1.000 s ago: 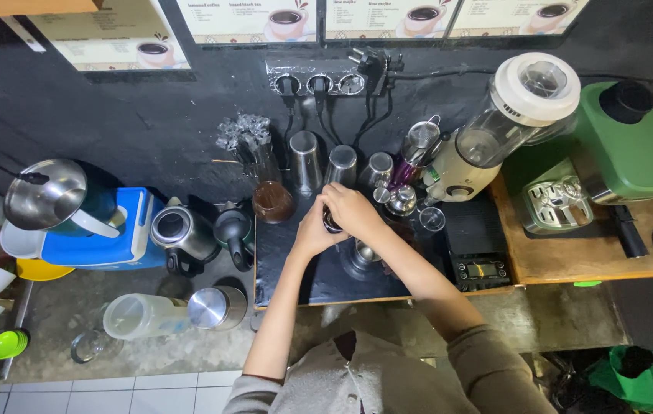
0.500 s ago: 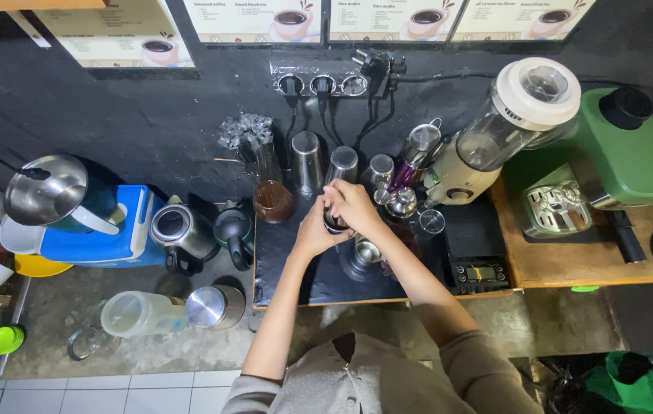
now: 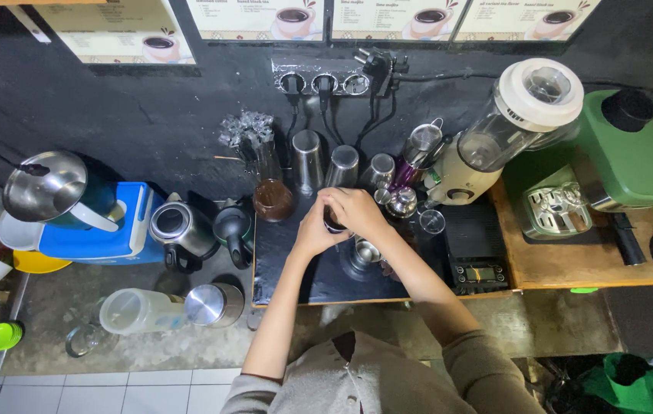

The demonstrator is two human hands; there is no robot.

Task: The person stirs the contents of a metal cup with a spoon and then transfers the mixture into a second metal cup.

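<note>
Below wall menu posters [image 3: 403,17], both hands [image 3: 338,222] clasp a dark cup [image 3: 334,222]

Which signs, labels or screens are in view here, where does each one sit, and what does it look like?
Menu posters: a row along the top of the dark wall, pale rectangles with pictures of coffee cups.
Slanted poster: upper left on the wall, beige with one cup picture.
Scale screen: on the small black scale right of the hands, a narrow lit strip, too small to read.
Grinder label: small green patch on the cream grinder body.
</note>
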